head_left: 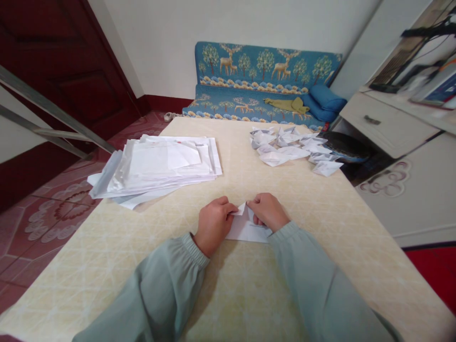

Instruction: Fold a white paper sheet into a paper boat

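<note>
A partly folded sheet of white paper (245, 232) lies on the table between my hands, its top drawn into a peak with a flap on each side. My left hand (214, 221) pinches the upper left flap between thumb and fingers. At the peak's right side, my right hand (268, 210) is closed on the paper's edge, fingertips curled under. The right hand and sleeve cover part of the sheet's right side.
A messy stack of white paper (164, 161) rests at the table's left. Several folded paper boats (285, 145) sit together at the far right. Beyond the patterned table (142, 256) stand a blue deer-print sofa (249, 90) and a white cabinet (409, 185).
</note>
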The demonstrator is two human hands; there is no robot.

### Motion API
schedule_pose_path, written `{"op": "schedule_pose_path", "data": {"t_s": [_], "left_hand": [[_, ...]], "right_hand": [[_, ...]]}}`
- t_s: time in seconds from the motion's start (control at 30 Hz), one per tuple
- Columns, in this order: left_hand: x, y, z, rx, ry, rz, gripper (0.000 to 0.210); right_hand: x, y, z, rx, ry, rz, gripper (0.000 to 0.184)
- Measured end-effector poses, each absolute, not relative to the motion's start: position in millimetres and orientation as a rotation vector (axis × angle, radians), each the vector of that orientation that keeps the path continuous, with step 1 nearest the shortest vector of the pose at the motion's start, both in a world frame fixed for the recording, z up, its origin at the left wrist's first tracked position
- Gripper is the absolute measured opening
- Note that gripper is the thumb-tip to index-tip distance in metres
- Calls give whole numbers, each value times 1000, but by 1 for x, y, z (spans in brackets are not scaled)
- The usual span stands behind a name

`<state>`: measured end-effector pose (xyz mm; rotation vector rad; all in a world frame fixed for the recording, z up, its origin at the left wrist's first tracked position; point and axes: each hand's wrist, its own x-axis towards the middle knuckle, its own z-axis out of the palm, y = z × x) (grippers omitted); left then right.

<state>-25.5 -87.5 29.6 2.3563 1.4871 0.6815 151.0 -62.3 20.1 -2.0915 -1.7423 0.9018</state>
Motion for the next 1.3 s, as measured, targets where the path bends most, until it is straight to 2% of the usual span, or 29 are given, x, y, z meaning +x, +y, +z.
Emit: {"op": "schedule_pose_path", "data": {"t_s": [0.37, 0.9, 1.3], "left_hand": [[-24, -95, 36, 2749, 1372, 483, 19], [-24, -98, 38, 2901, 1169, 375, 11], [-23, -102, 40, 2827, 1273, 354, 12]], "right_hand": [[150, -62, 19, -2100, -1726, 895, 37], [148, -66, 29, -2092, -1729, 832, 29], [146, -67, 30, -2133, -1756, 788, 27]]}}
